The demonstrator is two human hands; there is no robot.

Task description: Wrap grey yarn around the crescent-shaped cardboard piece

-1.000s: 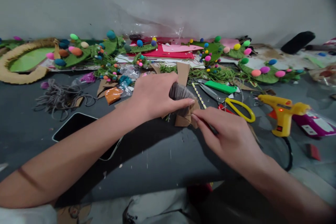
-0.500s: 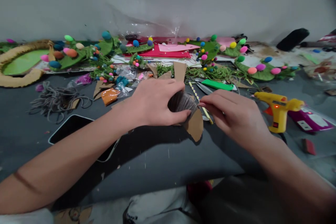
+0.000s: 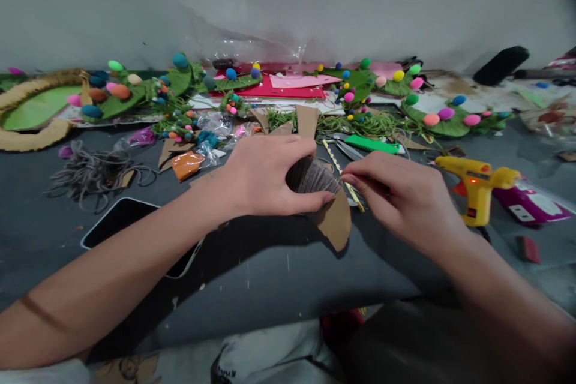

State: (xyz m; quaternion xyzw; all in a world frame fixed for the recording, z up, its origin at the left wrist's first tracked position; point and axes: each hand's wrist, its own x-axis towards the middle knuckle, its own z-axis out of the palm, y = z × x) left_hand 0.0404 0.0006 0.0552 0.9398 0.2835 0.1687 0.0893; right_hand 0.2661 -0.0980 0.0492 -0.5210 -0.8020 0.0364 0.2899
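My left hand [image 3: 267, 177] grips a curved cardboard piece [image 3: 336, 225], thumb in front and fingers over the far side. Tight rows of grey yarn [image 3: 316, 177] are wound around part of that cardboard; its lower right end is bare brown. At the right edge of the winding, my right hand [image 3: 400, 192] is closed in a pinch on the yarn, thumb against forefinger. The strand between the fingertips is barely visible. Just behind this hand lies a yellow patterned stick [image 3: 338, 165]. The cardboard's far side is hidden by my left hand.
A yellow glue gun [image 3: 479, 189] with a lit red light stands at the right. Loose grey cord [image 3: 96, 174] and a phone [image 3: 128, 219] lie left. Scissors [image 3: 347, 148], a green cutter [image 3: 373, 144] and leaf decorations with colored balls [image 3: 450, 123] are farther back.
The cardboard has tilted slightly, its bare end now a little lower and right. My left thumb has shifted slightly right along it. My right hand stays pinched in nearly the same place.
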